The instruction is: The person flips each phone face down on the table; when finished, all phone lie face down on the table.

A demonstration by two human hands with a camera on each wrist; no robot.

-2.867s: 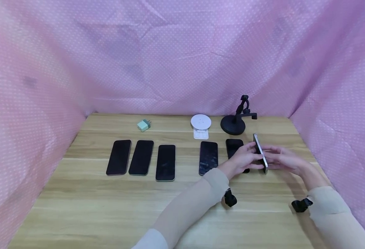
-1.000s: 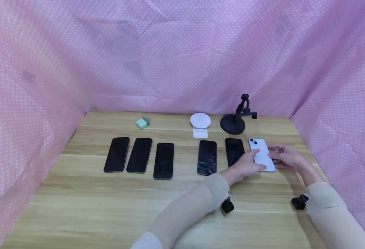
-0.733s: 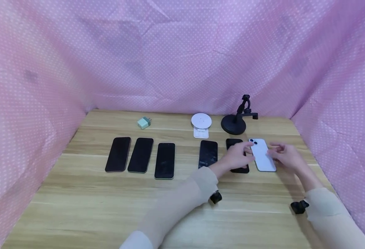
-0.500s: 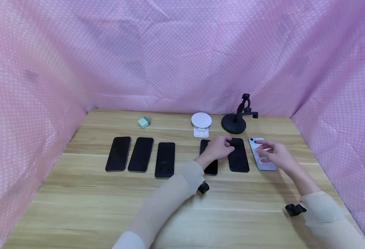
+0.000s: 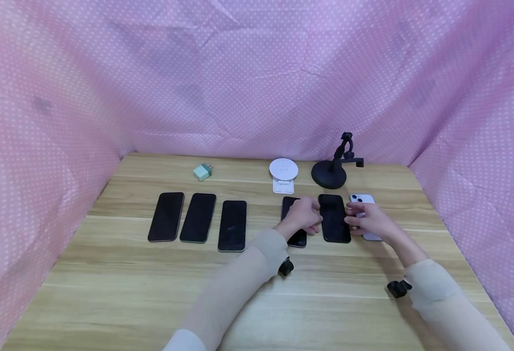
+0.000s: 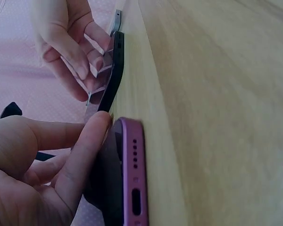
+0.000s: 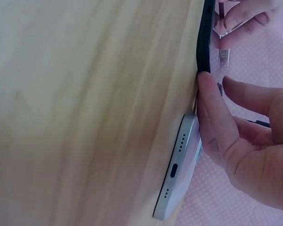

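Note:
A black smartphone [image 5: 335,222] lies screen up on the table between my two hands. My left hand [image 5: 302,216] is at its left edge, fingertips touching or very close to it, and hovers over a second dark phone [image 5: 300,240], whose purple-pink frame [image 6: 134,179] shows in the left wrist view. On the other side, the fingertips of my right hand [image 5: 368,220] touch the black phone's right edge, its fingers fairly straight. Partly covered by that hand, a white phone [image 5: 362,198] lies back up with its cameras showing. Neither hand holds a phone.
Three more dark phones [image 5: 166,217] lie in a row to the left. Behind stand a green plug adapter [image 5: 203,172], a white round stand [image 5: 283,169] and a black phone holder [image 5: 329,174]. Pink dotted cloth [image 5: 257,87] encloses the wooden table [image 5: 151,292].
The white phone was held on edge, then laid back up and released. Both hands shifted left, from the white phone to either side of the black one.

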